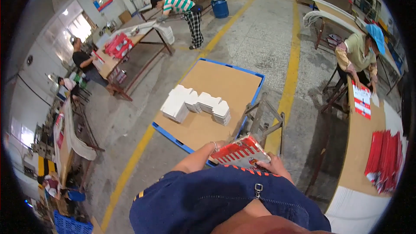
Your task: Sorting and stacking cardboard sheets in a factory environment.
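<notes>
Close to my body I hold a stack of red and white printed cardboard pieces (239, 152), tilted, with several edges showing along its left and top. My left hand (219, 144) is at its upper left edge, its fingers mostly hidden by the stack. On the right side my right hand (276, 166) grips it, thumb over the printed face. Beyond it lies a blue pallet (172, 140) topped with a brown cardboard sheet (234, 78). Stacks of white die-cut cardboard (175, 105) sit side by side on that sheet.
A metal-legged stand (264, 119) is just past my hands. At right, a long worktable (362, 147) bears red printed stacks (383, 160); a person in a blue hat (359, 54) works there. More people work at tables (136, 39) on the left. A blue barrel (219, 8) stands far off.
</notes>
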Demonstrator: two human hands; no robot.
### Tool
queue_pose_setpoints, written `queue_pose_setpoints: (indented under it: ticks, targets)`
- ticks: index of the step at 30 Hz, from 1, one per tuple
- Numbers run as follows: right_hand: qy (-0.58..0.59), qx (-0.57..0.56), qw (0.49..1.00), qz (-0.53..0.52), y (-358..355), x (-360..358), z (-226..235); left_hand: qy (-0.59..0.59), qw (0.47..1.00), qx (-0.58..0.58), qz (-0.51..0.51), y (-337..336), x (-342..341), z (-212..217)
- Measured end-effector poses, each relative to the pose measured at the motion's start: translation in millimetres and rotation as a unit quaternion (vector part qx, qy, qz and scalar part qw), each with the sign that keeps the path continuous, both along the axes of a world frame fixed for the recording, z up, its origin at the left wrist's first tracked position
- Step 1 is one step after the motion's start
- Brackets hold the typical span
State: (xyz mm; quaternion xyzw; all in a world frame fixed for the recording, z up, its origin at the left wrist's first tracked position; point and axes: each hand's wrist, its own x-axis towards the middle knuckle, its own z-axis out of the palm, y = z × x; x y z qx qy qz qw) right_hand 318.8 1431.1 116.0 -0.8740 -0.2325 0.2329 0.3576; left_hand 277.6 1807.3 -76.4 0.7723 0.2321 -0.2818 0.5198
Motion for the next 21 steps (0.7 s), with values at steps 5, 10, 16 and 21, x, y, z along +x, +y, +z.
queue_pose_setpoints:
  ticks: [5,10,16,21]
  targets:
    - [0.007,-0.005,0.999,-0.042,29,66,3,0.001,1.0,-0.017,0.012,-2,92,10]
    - [-0.009,-0.036,0.999,-0.033,63,147,15,0.011,0.999,-0.035,0.033,14,189,33]
    - [-0.024,-0.025,0.997,-0.064,91,218,26,0.12,0.99,-0.067,0.038,25,269,59]
    - [-0.024,-0.008,0.998,-0.064,89,293,12,0.115,0.991,-0.07,-0.015,25,337,118]
